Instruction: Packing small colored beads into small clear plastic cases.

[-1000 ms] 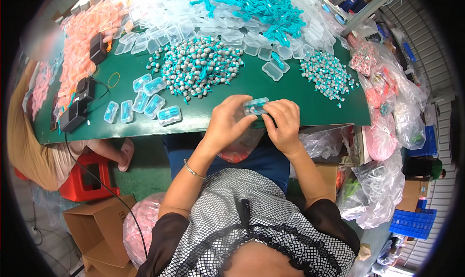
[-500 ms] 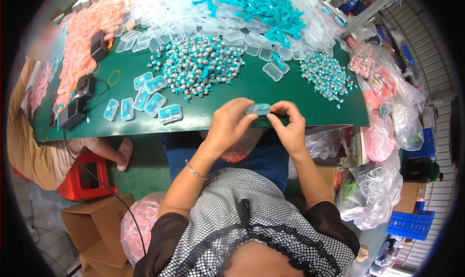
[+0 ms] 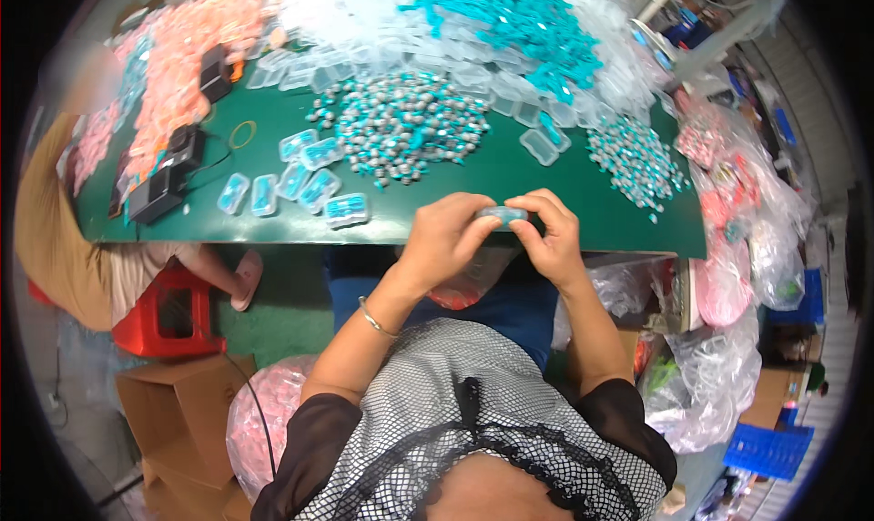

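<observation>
A small clear plastic case with something teal inside is pinched at its two ends, just above the table's front edge. My left hand grips one end between thumb and fingers; my right hand grips the other the same way. The case looks closed, though my fingertips hide its ends. To the left, several closed clear cases with teal pieces inside lie on the green table. An open, clear case rests beyond my right hand, a teal piece at its far side.
Mid-table is a heap of grey-and-teal small parts, with a smaller heap at the right. Behind them are piled clear cases and teal pieces. Black boxes and peach-coloured pieces lie left, near a seated person.
The view has shifted, so the table's contents appear farther right. My fingers have closed in further over the case, covering more of its ends; both hands still hold it.
</observation>
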Demonstrator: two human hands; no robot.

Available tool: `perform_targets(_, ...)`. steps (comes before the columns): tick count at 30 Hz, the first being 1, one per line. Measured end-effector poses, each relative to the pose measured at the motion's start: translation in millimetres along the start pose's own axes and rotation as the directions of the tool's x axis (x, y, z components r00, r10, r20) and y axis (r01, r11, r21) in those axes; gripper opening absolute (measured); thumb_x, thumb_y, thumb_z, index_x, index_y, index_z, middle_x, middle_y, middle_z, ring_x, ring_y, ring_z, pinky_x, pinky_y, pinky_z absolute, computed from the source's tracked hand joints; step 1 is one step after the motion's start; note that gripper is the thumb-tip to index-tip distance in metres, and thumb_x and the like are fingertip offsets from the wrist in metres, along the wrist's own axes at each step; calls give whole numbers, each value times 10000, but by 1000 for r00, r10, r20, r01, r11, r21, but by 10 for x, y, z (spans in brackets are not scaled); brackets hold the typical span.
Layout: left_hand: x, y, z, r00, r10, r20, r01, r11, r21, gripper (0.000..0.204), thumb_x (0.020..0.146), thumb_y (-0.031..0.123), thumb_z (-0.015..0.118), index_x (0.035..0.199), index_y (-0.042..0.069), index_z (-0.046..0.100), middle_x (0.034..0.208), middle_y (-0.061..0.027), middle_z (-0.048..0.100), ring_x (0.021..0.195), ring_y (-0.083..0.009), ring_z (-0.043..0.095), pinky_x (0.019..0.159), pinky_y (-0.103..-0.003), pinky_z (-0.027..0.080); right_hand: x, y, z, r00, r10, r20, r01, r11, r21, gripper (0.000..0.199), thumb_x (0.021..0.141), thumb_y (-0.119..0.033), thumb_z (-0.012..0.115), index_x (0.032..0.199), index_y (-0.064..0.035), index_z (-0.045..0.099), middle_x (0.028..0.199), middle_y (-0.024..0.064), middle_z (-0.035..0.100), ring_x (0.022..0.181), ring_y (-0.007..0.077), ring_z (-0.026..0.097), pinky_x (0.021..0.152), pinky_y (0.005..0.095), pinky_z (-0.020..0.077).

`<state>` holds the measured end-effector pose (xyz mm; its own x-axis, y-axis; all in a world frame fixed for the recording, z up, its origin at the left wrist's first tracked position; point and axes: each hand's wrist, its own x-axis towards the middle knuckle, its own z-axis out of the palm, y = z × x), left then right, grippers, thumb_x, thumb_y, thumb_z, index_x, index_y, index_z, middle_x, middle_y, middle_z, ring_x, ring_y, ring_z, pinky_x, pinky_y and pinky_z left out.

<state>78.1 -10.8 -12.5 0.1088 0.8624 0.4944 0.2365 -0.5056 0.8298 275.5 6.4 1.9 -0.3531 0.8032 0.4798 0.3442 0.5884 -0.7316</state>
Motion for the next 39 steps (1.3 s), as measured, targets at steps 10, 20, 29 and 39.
perform_targets(10, -63, 64, -933, 938, 81, -336, 53, 927, 372, 283, 834, 70, 734, 1100, 7, 662, 1066, -122, 684, 901, -217, 667, 766, -329, 532, 2, 78, 86, 998, 59, -37, -59, 998, 4, 308, 831, 17, 687, 1138, -10, 673, 1084, 125, 670, 885, 200, 662, 772, 306, 536)
perform_targets(20, 23, -854, -2301, 933, 101, -345, 299, 315, 901, 266, 773, 156, 726, 1014, 78, 643, 1031, -127, 677, 961, -335, 655, 796, -448, 526, 2, 195, 72, 997, 67, -48, -71, 995, -70, 122, 857, 33, 653, 964, 4, 706, 951, 119, 690, 765, 215, 664, 683, 310, 523)
perform_targets(29, 108, -367, -1505, 934, 226, -276, 51, 682, 729, 138, 811, 91, 711, 934, 57, 658, 1036, -128, 687, 974, -340, 629, 857, -437, 482, 344, 710, -240, 975, -93, -202, -89, 669, -738, 192, 806, -157, 743, 985, -100, 702, 1093, 48, 657, 1076, 277, 576, 898, 410, 430)
perform_targets(39, 161, -116, -180, 991, 127, 26, -114, 751, 650, 185, 793, 114, 738, 965, 100, 670, 987, -53, 661, 905, -272, 591, 776, -406, 429, 120, 542, -323, 989, -77, -128, 4, 868, -497, 77, 826, -80, 708, 889, -54, 671, 1051, 91, 666, 982, 302, 631, 839, 402, 484)
